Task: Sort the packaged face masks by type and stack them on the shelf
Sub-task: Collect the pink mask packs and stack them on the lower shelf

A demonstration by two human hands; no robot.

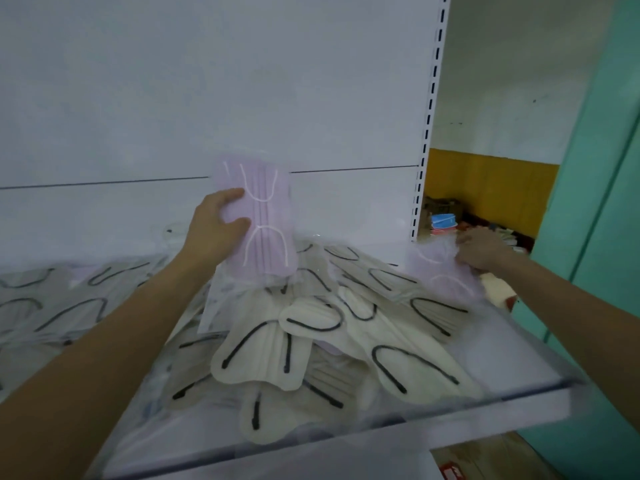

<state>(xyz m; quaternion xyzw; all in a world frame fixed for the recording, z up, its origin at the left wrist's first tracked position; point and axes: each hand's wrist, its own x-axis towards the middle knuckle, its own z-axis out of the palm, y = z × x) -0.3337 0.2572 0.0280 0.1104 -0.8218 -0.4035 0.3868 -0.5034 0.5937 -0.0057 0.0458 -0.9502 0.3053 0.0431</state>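
My left hand (218,223) grips a clear pack of lilac face masks (263,220) with white ear loops, held upright above the pile. My right hand (481,247) pinches a second lilac mask pack (440,271) at the right end of the white shelf (485,407); that hand is blurred. Between them lies a loose heap of cream masks with black ear loops (311,341) in clear wrappers. More packs of greyish masks with dark loops (52,306) lie flat at the shelf's left.
The white back panel (242,81) rises behind the shelf, with a slotted upright (427,133) at its right edge. Beyond it are a yellow wall, assorted boxed goods (443,216) and a teal door frame (595,202). Cardboard (485,459) shows below the shelf.
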